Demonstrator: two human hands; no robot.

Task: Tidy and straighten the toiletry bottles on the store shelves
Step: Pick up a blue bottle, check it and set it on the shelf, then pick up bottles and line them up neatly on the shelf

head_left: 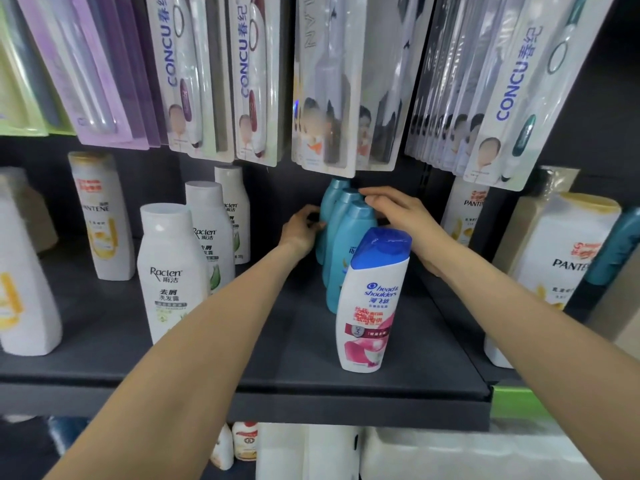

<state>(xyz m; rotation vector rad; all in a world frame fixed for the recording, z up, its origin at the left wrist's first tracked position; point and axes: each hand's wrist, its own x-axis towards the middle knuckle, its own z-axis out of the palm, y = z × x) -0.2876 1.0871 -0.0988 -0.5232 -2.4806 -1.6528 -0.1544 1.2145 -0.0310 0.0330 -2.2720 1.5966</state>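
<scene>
Both hands reach deep toward the back of the shelf (277, 344), bracketing a single-file row of three teal bottles (349, 237). The left hand (299, 230) presses against the row's left side with its fingers curled at the rearmost bottles; the right hand (398, 216) lies over the caps, fingers straight and together — likely squeezing the row into line from both sides. A Head & Shoulders bottle (372, 299) stands near the front edge, just ahead of the row, covering the front teal bottle's lower half and part of the right wrist. Whether the right thumb hooks behind a bottle is hidden. Hanging toothbrush packs (325, 84) cut off the rear cap.
</scene>
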